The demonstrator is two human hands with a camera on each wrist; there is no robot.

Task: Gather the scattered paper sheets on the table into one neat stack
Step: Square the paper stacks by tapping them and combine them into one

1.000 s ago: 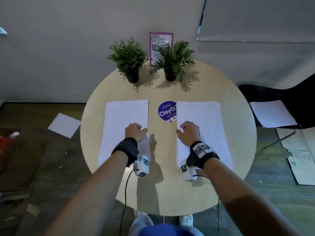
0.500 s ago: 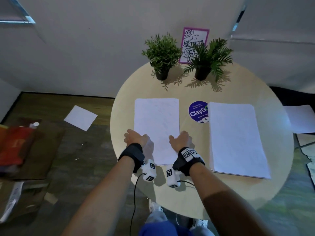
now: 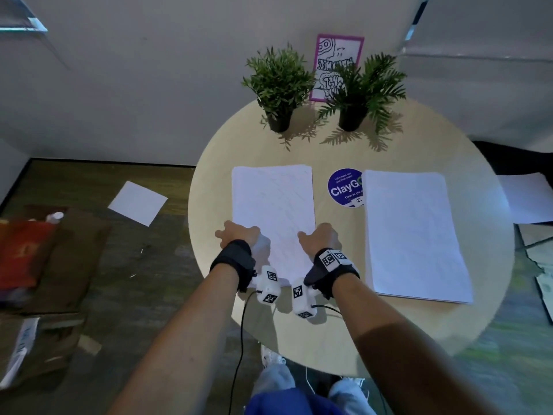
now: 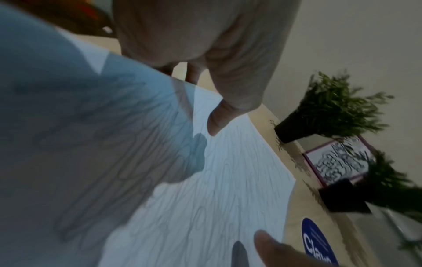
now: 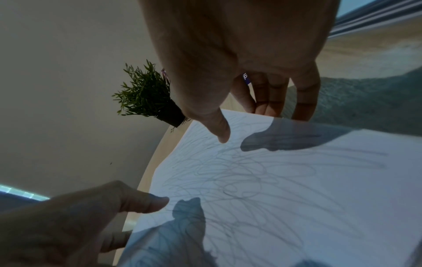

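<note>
Two stacks of white scribbled sheets lie on the round wooden table (image 3: 329,333). The left paper stack (image 3: 272,205) sits between my hands; the right paper stack (image 3: 413,235) lies apart, untouched. My left hand (image 3: 238,236) grips the left stack's left edge near the front, thumb over the top (image 4: 214,124), fingers curled past the edge. My right hand (image 3: 320,239) grips the same stack's right edge, thumb (image 5: 221,133) above the sheet, fingers (image 5: 274,101) curled down at the edge. The stack's near corners are hidden by my wrists.
Two potted plants (image 3: 278,85) (image 3: 362,88) and a pink-framed card (image 3: 338,55) stand at the table's back. A blue round sticker (image 3: 344,187) lies between the stacks. One loose sheet (image 3: 137,202) lies on the floor at left, another (image 3: 526,196) off the table at right.
My right hand left the right stack and came over to the left stack's right edge. My left hand shifted to that stack's left edge. The head view turned left.
</note>
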